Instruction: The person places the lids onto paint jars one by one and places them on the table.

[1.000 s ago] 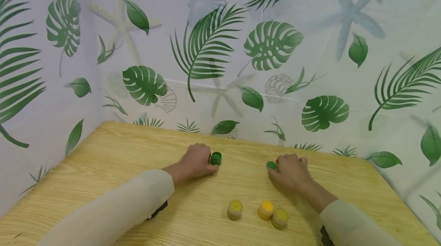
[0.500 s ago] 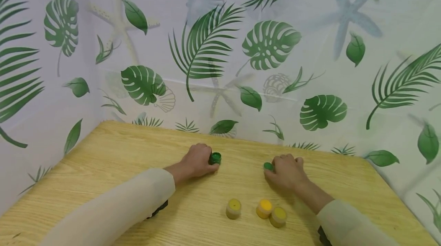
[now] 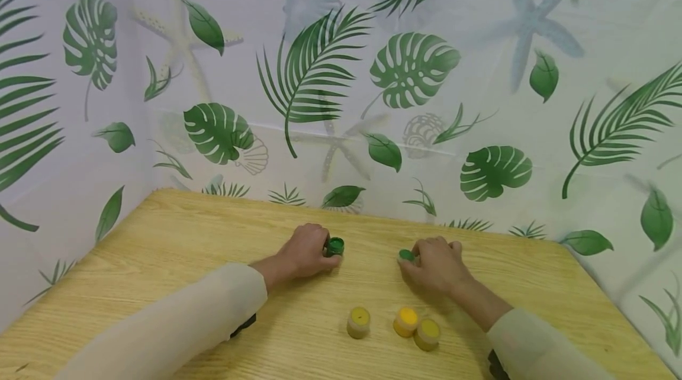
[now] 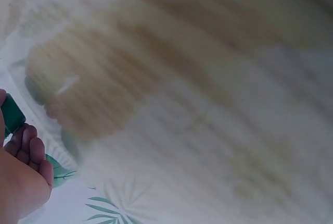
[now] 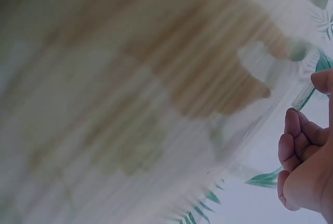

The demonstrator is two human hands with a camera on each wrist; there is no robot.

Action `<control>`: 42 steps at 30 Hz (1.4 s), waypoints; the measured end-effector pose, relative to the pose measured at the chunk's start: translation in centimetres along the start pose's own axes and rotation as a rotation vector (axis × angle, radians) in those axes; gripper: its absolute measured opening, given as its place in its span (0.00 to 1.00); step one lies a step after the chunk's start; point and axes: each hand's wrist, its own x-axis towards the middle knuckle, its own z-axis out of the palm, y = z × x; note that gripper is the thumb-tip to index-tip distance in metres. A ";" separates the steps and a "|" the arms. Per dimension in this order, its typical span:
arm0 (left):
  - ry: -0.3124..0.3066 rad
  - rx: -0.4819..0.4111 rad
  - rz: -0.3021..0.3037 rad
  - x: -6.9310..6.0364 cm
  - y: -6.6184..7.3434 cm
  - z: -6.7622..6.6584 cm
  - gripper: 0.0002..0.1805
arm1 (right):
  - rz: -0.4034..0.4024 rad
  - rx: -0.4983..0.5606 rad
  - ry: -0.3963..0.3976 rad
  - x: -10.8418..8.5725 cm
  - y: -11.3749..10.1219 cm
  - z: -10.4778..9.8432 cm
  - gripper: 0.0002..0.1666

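In the head view my left hand grips a small paint pot with dark green paint showing in its uncovered top. The left wrist view catches the pot's green side at the left edge, between my fingers. My right hand pinches a small round lid with a green face and a pale rim. Seen from the right wrist, that lid sits edge-on between thumb and fingertips. A gap of bare wood separates the two hands.
Nearer the front of the wooden table stand an olive-yellow paint pot, a bright yellow one and another olive one, the last two side by side. A leaf-patterned cloth rises behind the table.
My right hand, still pinching the lid, has shifted slightly left toward the pot. My left hand and the green pot have edged slightly right. The view has drifted a little.
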 end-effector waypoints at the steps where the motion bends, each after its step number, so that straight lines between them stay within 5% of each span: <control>1: 0.002 0.000 0.004 0.0 0.2 0.0 0.17 | -0.002 0.010 0.002 0.1 -0.1 0.0 0.23; 10: -0.017 -0.015 0.078 0.1 2.6 0.2 0.17 | -0.021 0.046 0.010 0.5 -2.0 0.3 0.23; 18: -0.060 -0.086 0.016 0.3 4.6 0.6 0.16 | -0.061 0.021 0.024 0.6 -3.4 0.7 0.22; 24: -0.055 0.036 0.076 0.2 4.4 1.2 0.15 | -0.127 -0.007 0.131 0.3 -3.4 0.7 0.16; 30: -0.057 -0.010 0.130 0.3 4.4 1.3 0.15 | -0.304 0.039 0.276 -0.1 -3.7 0.7 0.09; 36: -0.066 -0.023 0.144 0.3 4.2 1.3 0.14 | -0.419 0.095 0.282 -0.2 -4.1 0.9 0.10; 42: -0.049 0.019 0.162 0.2 3.8 1.1 0.15 | -0.439 0.100 0.276 -0.1 -4.3 1.3 0.11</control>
